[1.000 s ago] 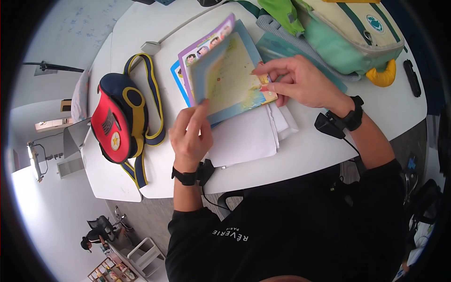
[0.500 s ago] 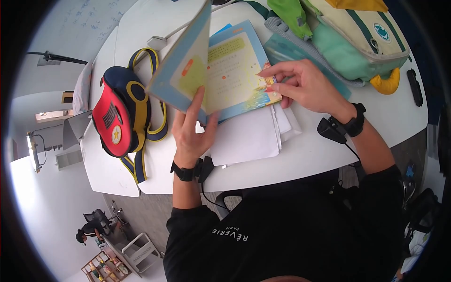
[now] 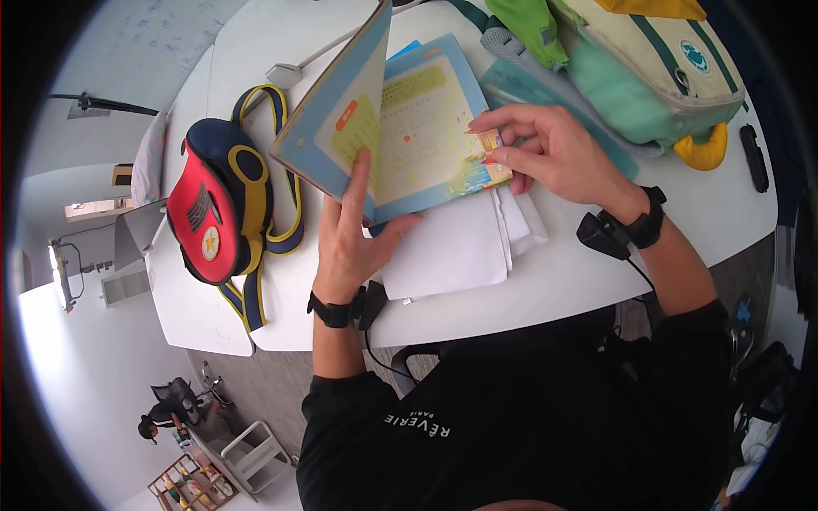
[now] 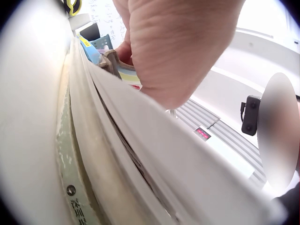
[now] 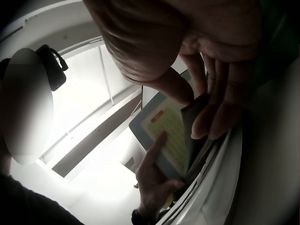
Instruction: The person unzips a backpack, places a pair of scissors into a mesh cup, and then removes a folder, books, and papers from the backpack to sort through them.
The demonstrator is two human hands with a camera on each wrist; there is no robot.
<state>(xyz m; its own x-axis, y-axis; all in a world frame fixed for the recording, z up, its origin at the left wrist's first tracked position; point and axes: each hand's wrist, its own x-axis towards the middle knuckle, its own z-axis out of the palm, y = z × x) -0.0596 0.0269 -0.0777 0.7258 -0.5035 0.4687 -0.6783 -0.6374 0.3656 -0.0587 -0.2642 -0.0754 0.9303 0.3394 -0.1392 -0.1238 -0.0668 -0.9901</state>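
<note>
An open picture book (image 3: pixel 430 136) with blue-bordered pages tilts over a stack of white papers (image 3: pixel 447 251). Its left side stands raised, showing a green text patch and an orange label. My left hand (image 3: pixel 345 247) is at the lower left of the book. The index finger lies straight on the raised page and the thumb points right, apart from it; the other fingers are largely hidden behind the page. At the book's right edge, my right hand (image 3: pixel 558 153) pinches the lower corner between thumb and fingers, as the right wrist view (image 5: pixel 190 105) also shows.
A red and navy bag (image 3: pixel 217 204) with yellow-edged straps lies left on the white table (image 3: pixel 315 315). Upper right is a cream and green backpack (image 3: pixel 635 77), beside a teal folder (image 3: pixel 511 85). A black pen-like object (image 3: pixel 753 157) lies near the right edge.
The left-hand pages have swung left and now stand raised, uncovering the right page. My left thumb has moved away from the page. The right hand keeps its grip on the corner.
</note>
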